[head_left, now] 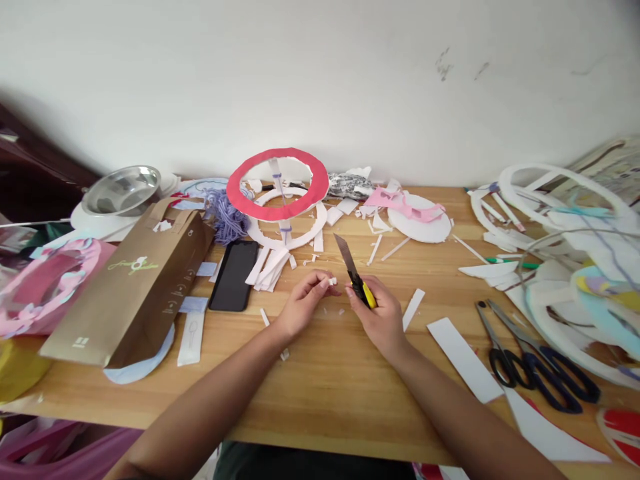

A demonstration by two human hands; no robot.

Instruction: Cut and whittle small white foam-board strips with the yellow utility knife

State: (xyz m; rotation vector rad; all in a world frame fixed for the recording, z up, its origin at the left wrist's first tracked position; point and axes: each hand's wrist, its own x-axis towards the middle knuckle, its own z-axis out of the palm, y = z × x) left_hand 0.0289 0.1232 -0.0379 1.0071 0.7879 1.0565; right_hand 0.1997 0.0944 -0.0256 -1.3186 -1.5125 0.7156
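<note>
Left hand (305, 301), grip pinching 1 small white piece (332, 282); right hand (379, 315), grip wrapped around 1 yellow-black cutter (361, 285). Gold script (133, 265) on brown bag (117, 303) not clearly legible.

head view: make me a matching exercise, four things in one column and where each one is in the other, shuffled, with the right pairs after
Things
1. cutter knife
2. black phone
3. red ring
4. small white piece

Places
A. raised above a white ring
B. held in the left hand
C. held in the right hand
D. lying on the wooden table, beside the brown paper bag

Right pairs: 1-C, 2-D, 3-A, 4-B
</note>
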